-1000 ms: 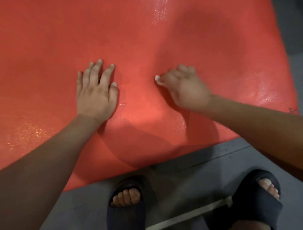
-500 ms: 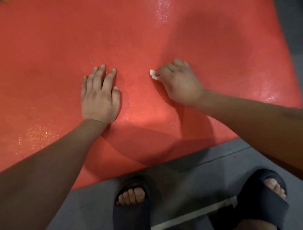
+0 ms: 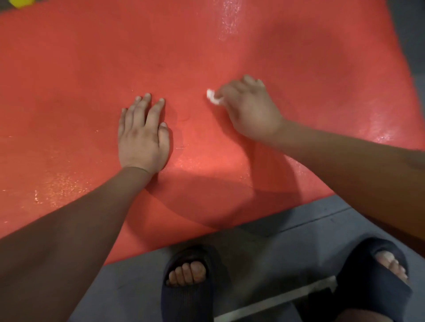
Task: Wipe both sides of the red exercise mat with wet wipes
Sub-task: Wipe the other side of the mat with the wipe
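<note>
The red textured foam exercise mat (image 3: pixel 299 69) lies flat on the grey floor (image 3: pixel 287 241) and fills most of the view, its near edge just ahead of two dark open-toed slippers (image 3: pixel 188 296). Wet sheen glints on it at the top and lower left. The right hand (image 3: pixel 250 110) holds a small crumpled white wet wipe (image 3: pixel 212 97) against the mat's middle, fingers curled round it. Near it, the left hand (image 3: pixel 142 138) rests palm down on the mat, fingers straight and close together. A pale strip (image 3: pixel 276 301) crosses the floor between the slippers; a yellow object (image 3: pixel 21 2) peeks in at the top left corner
</note>
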### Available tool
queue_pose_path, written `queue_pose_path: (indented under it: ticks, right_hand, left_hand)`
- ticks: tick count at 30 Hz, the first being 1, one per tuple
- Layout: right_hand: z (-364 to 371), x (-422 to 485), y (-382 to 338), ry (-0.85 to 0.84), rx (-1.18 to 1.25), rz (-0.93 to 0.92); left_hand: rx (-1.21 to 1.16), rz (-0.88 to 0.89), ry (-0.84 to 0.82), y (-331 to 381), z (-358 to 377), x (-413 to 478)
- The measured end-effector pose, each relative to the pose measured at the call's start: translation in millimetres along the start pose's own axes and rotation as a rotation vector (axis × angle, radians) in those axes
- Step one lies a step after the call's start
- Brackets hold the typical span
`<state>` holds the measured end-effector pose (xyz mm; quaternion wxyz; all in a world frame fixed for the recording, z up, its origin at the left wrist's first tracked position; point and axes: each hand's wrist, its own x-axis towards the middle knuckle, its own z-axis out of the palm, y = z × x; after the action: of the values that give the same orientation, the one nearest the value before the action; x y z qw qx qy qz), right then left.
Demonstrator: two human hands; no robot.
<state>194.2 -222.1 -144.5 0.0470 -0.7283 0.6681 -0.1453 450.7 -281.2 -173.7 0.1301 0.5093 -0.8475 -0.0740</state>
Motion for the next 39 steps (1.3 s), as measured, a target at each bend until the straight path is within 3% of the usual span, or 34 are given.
queue_pose_path:
  ticks: [2, 3, 8, 11, 13, 15, 17, 18, 24, 26, 27, 30, 33, 39]
  right_hand:
    - [5.9, 15.8, -8.9, -0.010, 0.036, 0.131]
    - [9.8, 12.4, -16.2, -0.044, 0.051, 0.088]
    - [-1.6, -84.9, -53.4, -0.360, 0.178, -0.482]
    - [-9.7, -83.9, -43.0, -0.401, 0.165, -0.695]
    - [-3.0, -43.7, -35.3, -0.279, 0.064, -0.555]
    - [6.5, 7.4, -25.4, -0.108, -0.002, -0.246]
    - [13.3, 39.7, -23.3, -0.082, 0.004, 0.004]
    - [14.6, 43.2, -26.5, -0.094, 0.018, 0.036]
    - [3.2, -67.4, -66.0, -0.330, 0.170, -0.557]
    - [-2.8, -81.0, -59.9, -0.367, 0.178, -0.680]
    - [-2.9, -72.5, -55.4, -0.351, 0.193, -0.670]
    - [1.3, -15.5, -45.1, -0.281, 0.254, -0.384]
    - [14.3, 30.6, -34.8, -0.188, 0.164, -0.184]
    - [21.2, 46.1, -30.7, -0.118, 0.088, -0.176]
  left_hand:
    - [-0.026, -0.003, 0.002, -1.8, 0.3, 0.3]
    - [-0.037, -0.002, 0.005, -3.0, 0.5, 1.2]
    - [-0.054, 0.007, 0.017, -7.1, 2.0, 0.7]
    - [-0.060, 0.007, 0.022, -8.1, 2.2, 1.0]
    - [-0.065, 0.015, 0.023, -8.2, 2.5, 1.3]
    - [-0.069, 0.018, 0.018, -9.1, 2.2, 0.7]
    - [-0.077, 0.022, 0.017, -10.5, 1.1, -0.1]
    - [-0.082, 0.023, 0.016, -10.5, 1.6, 0.8]
    - [-0.104, 0.022, -0.006, -15.2, 2.5, 1.2]
    - [-0.110, 0.023, -0.017, -16.4, 1.8, -0.3]
    - [-0.115, 0.025, -0.019, -16.6, 1.7, 0.1]
    - [-0.123, 0.021, -0.026, -14.0, 0.6, 0.0]
    - [-0.127, 0.022, -0.016, -13.8, 0.0, -0.2]
    - [-0.172, -0.037, 0.080, -17.3, 5.3, 1.8]
